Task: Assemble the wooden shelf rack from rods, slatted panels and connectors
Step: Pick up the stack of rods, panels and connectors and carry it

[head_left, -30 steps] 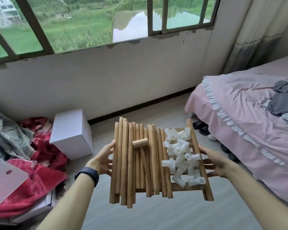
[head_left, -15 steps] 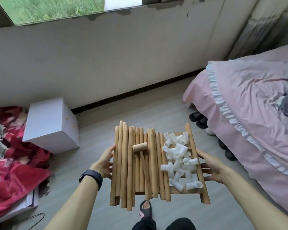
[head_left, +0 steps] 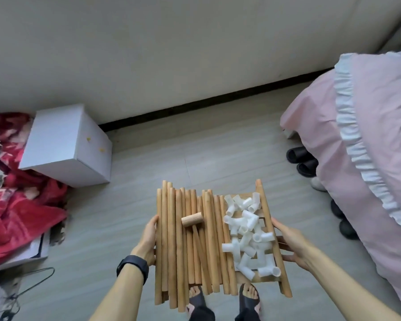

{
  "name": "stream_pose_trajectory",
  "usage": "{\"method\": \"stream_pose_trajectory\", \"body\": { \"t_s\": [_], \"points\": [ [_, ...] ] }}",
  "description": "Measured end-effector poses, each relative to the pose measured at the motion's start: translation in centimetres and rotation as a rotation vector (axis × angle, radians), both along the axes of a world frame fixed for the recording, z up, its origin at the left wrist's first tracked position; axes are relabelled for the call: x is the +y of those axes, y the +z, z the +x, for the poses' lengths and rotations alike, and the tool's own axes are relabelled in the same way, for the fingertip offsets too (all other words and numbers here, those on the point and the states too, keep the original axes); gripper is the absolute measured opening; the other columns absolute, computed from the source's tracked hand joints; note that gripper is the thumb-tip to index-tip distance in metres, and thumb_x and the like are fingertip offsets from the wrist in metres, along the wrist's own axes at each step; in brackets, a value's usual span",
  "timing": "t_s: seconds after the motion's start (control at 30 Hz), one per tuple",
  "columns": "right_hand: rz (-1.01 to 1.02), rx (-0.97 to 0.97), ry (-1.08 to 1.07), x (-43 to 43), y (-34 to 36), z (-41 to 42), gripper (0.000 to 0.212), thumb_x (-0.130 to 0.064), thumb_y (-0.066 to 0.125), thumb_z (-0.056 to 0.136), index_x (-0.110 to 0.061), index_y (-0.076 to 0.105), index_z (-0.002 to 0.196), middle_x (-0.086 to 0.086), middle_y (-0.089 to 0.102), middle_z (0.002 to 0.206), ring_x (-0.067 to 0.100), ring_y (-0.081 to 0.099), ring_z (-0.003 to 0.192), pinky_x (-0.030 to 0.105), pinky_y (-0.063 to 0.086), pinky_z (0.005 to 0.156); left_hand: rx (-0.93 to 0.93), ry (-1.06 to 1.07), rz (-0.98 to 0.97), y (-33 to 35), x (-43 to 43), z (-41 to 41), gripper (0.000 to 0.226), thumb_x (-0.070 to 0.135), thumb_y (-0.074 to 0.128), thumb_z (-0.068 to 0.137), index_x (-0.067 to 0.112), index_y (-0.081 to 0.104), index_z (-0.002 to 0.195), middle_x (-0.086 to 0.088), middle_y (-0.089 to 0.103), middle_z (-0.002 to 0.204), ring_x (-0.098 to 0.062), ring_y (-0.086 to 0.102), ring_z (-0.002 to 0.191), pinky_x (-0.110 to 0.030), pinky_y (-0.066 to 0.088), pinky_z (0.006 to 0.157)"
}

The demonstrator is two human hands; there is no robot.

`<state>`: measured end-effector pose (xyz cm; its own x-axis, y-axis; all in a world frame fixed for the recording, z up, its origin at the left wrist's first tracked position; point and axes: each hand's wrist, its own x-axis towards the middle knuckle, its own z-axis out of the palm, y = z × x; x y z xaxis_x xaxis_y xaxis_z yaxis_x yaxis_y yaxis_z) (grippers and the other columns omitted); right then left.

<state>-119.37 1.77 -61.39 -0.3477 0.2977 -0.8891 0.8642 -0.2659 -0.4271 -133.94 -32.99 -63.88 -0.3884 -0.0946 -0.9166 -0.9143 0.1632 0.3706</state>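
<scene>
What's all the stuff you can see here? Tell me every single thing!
slatted panel: one, light brown, held level above the floor
wooden rods: many, light brown, side by side on the slatted panel
connectors: a pile, white, on the panel's right part
mallet: one, pale wood, lying on the rods
box: one, white, on the floor by the wall, left
cloth: a heap, red, beside the box
bed cover: one, pink with a white frill, right
shoes: several, mostly black, on the floor by the bed
wristband: one, black, left wrist
feet: two, in black sandals, below the panel
left hand: holds the panel's left side
right hand: holds its right side
</scene>
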Motion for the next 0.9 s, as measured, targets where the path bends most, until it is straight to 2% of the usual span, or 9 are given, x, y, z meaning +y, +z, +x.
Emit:
{"method": "stream_pose_trajectory", "body": {
  "t_s": [0.13, 0.27, 0.4, 0.53, 0.7, 0.8, 0.9],
  "points": [
    [0.032, 0.010, 0.023, 1.8, -8.6, -2.8, 0.046, -0.063, 0.056, 0.095, -0.025, 0.078, 0.108, 0.000, 0.080, 0.091, 0.023, 0.072, 0.099, 0.039, 0.052, 0.070, 0.020, 0.077, 0.077, -8.5, 2.1, -0.9, 0.057, 0.066, 0.035, 0.099, 0.019, 0.067, 0.103, -0.012, 0.078, 0.082, -0.030, 0.076, 0.075, -0.036, 0.059, 0.055],
    [0.067, 0.022, 0.024, 2.9, -19.9, -5.5, 0.045, -0.064, 0.058, 0.093, -0.025, 0.079, 0.104, -0.001, 0.080, 0.086, 0.022, 0.073, 0.095, 0.037, 0.052, 0.067, 0.073, 0.095, 0.094, -20.0, 3.0, -2.6, 0.057, 0.063, 0.032, 0.102, 0.018, 0.067, 0.107, -0.017, 0.077, 0.096, -0.035, 0.072, 0.096, -0.044, 0.058, 0.074],
    [0.082, 0.025, 0.044, 3.3, -32.5, -6.7, 0.047, -0.066, 0.058, 0.092, -0.025, 0.078, 0.104, 0.000, 0.080, 0.085, 0.021, 0.073, 0.094, 0.036, 0.051, 0.066, 0.091, 0.113, 0.066, -32.4, 3.2, -3.3, 0.055, 0.062, 0.032, 0.103, 0.019, 0.066, 0.103, -0.017, 0.073, 0.101, -0.034, 0.070, 0.096, -0.043, 0.055, 0.073],
    [0.075, 0.012, 0.069, 3.1, -43.7, -6.6, 0.048, -0.067, 0.059, 0.091, -0.024, 0.078, 0.101, 0.000, 0.079, 0.083, 0.023, 0.072, 0.094, 0.037, 0.051, 0.066, 0.095, 0.122, 0.054, -43.3, 2.5, -2.7, 0.058, 0.062, 0.032, 0.102, 0.016, 0.064, 0.117, -0.018, 0.071, 0.112, -0.035, 0.068, 0.104, -0.049, 0.055, 0.089],
    [0.047, 0.024, 0.082, 2.4, -54.7, -5.5, 0.050, -0.069, 0.059, 0.090, -0.024, 0.079, 0.099, 0.001, 0.080, 0.086, 0.023, 0.073, 0.095, 0.039, 0.054, 0.070, 0.120, 0.111, 0.042, -53.1, 1.5, -1.3, 0.056, 0.066, 0.034, 0.100, 0.020, 0.064, 0.110, -0.016, 0.071, 0.108, -0.032, 0.069, 0.100, -0.043, 0.055, 0.076],
    [0.038, 0.034, 0.104, 1.6, -60.9, -4.8, 0.050, -0.067, 0.060, 0.090, -0.022, 0.080, 0.096, -0.001, 0.079, 0.081, 0.024, 0.072, 0.094, 0.039, 0.053, 0.068, 0.150, 0.112, 0.047, -58.6, 0.7, -0.2, 0.054, 0.067, 0.036, 0.099, 0.021, 0.063, 0.109, -0.016, 0.070, 0.109, -0.032, 0.068, 0.102, -0.045, 0.055, 0.081],
    [0.051, 0.024, 0.086, 1.7, -62.5, -4.8, 0.051, -0.067, 0.059, 0.091, -0.020, 0.079, 0.097, 0.000, 0.079, 0.080, 0.026, 0.071, 0.094, 0.039, 0.052, 0.066, 0.125, 0.088, 0.040, -59.9, 0.6, -0.2, 0.057, 0.070, 0.036, 0.097, 0.021, 0.064, 0.106, -0.015, 0.072, 0.105, -0.032, 0.069, 0.099, -0.045, 0.055, 0.079]
  ]
}}
